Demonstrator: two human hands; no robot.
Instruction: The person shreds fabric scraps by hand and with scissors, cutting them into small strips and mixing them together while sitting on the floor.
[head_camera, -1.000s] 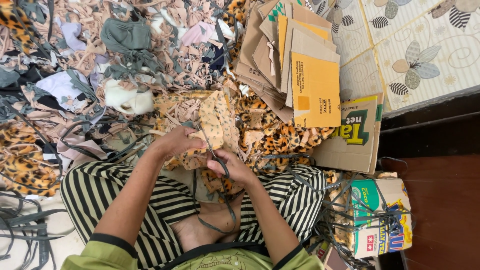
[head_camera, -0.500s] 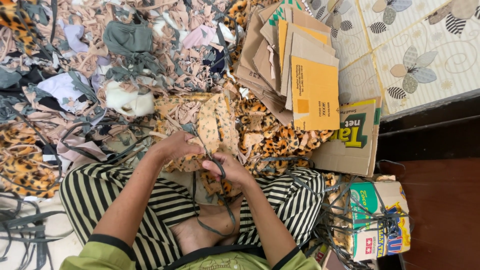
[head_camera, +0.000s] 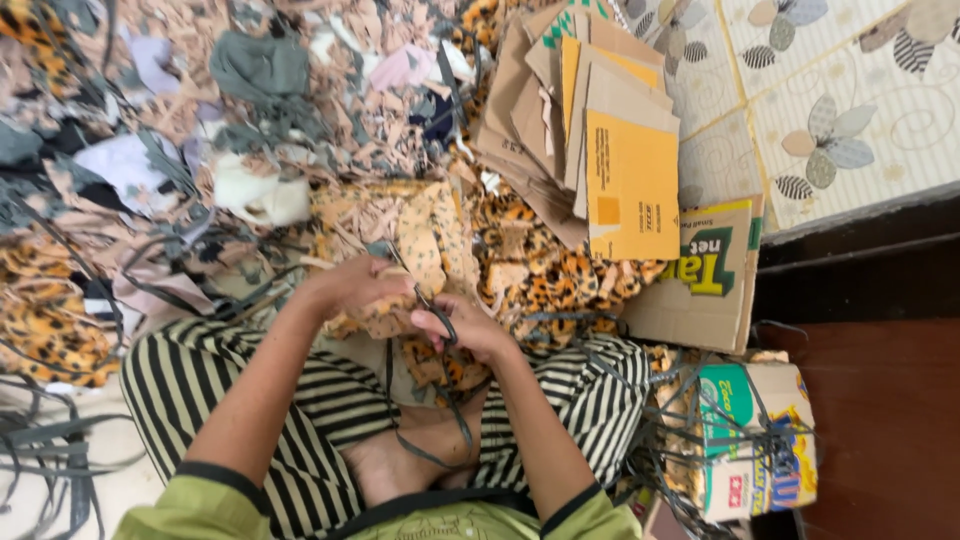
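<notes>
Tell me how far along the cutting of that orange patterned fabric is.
Done: a wide heap of cut fabric scraps covers the floor ahead. In hand: the left hand grips an orange patterned piece while the right hand works scissors into it. Left: that piece is uncut at its far end, and leopard-print fabric lies beside it.

Fabric scraps (head_camera: 200, 150) and stacked cardboard (head_camera: 590, 140) crowd ahead; only the lap (head_camera: 370, 400) lies open.

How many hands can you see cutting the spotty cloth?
2. The left hand holds the yellow spotted cloth above the lap. The right hand beside it grips the scissors. No other person's hands show.
</notes>
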